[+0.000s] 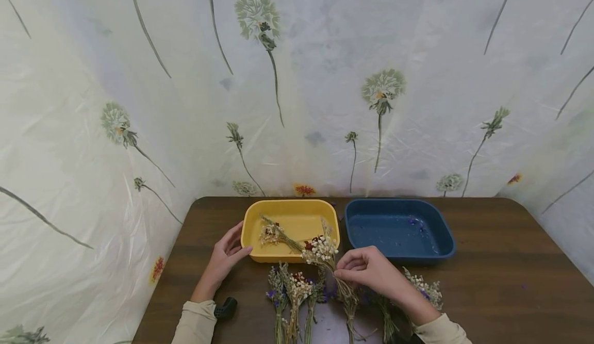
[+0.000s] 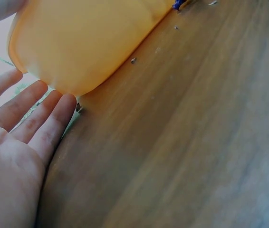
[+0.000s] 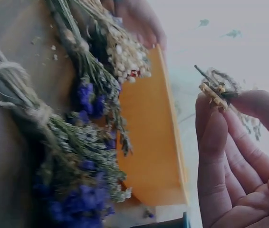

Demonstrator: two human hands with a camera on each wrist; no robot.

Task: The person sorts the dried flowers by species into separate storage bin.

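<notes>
My right hand (image 1: 371, 274) pinches a bunch of dried flowers (image 1: 320, 251) by its stems between thumb and fingertips. White blossoms with dark red bits hang over the front right of a yellow tray (image 1: 264, 257). In the right wrist view the stem ends show in the pinch of that hand (image 3: 239, 152). Inside the tray lies another dried bunch (image 1: 273, 233), tilted. My left hand (image 1: 224, 259) touches the tray's left side with nearly straight fingers, its thumb at the front rim. The left wrist view shows fingertips of this hand (image 2: 20, 123) against the tray's wall (image 2: 87, 52).
To the right stands a blue tray (image 1: 394, 255) with purple petal bits inside. Several tied bunches (image 1: 294, 297) lie along the table's near side, partly below the right arm; purple flowers (image 3: 82, 194) show close up. Crumbs dot the brown table (image 1: 501, 251). A patterned curtain (image 1: 315, 101) hangs behind.
</notes>
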